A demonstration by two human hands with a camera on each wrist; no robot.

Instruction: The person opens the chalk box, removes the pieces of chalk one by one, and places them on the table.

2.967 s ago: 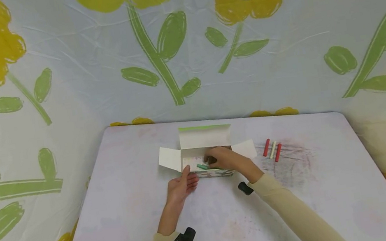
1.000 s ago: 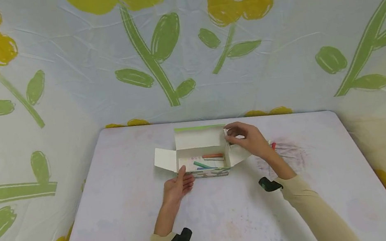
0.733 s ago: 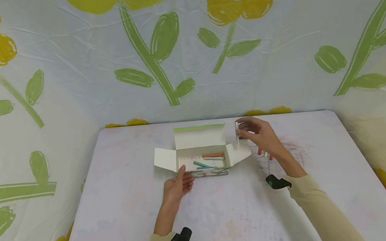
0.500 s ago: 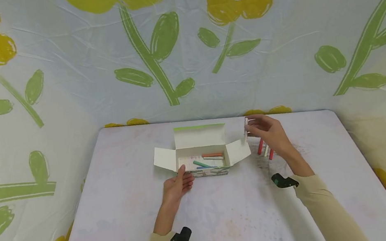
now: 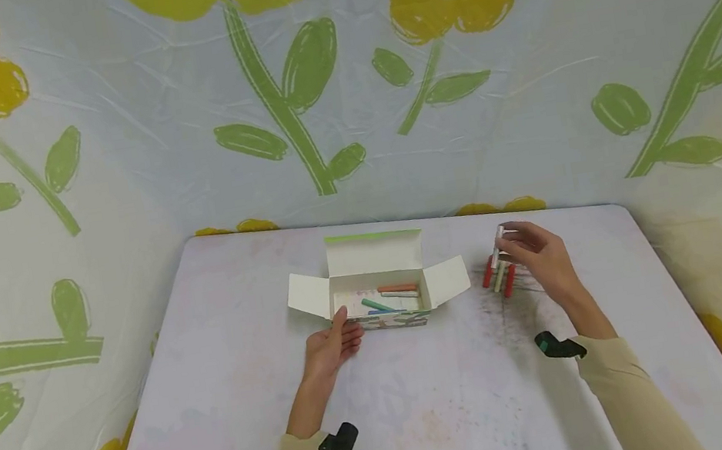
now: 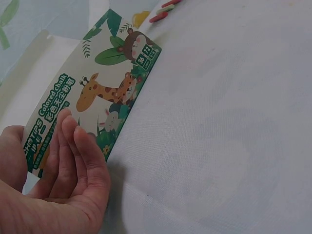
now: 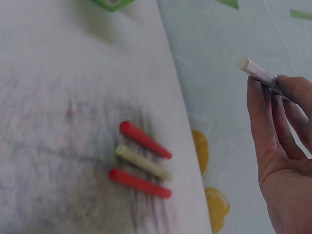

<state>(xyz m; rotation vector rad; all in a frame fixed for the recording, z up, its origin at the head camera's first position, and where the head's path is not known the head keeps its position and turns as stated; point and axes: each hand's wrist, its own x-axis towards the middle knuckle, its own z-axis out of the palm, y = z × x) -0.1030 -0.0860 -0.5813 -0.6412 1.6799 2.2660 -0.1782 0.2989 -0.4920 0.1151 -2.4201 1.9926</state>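
Cylindrical white chalk stick (image 7: 262, 74).
Right hand (image 5: 544, 256) is gripping it near two red chalk sticks (image 7: 143, 137); left hand (image 5: 327, 350) is holding an open, animal-printed cardboard box (image 5: 395, 321).

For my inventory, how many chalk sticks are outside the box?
4: on the table, a red stick, a pale stick and another red stick side by side; a white stick in the right hand. None seem hidden.

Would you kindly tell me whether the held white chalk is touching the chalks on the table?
Apart: the right wrist view shows the white chalk raised in the fingers, with a clear gap to the three sticks.
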